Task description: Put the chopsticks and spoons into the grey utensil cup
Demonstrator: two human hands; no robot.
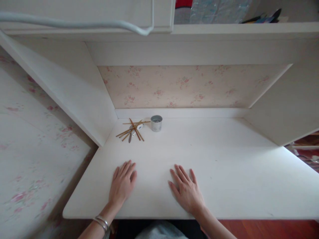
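You are sitting in a home room, floral wallpaper [189,86] showing behind a white worktop [224,172], shelf [244,31] overhead.

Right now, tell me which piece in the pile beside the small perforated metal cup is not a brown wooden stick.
The white-handled utensil with a grey metal end, lying among the thin brown wooden sticks; it alone is white and grey.

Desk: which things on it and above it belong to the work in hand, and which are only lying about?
In hand: left hand and right hand, both flat on the desk, holding nothing; the chopsticks and the metal cup, nearest to them.
Lying about: white cable along the top; plastic-wrapped bundle on the upper shelf.
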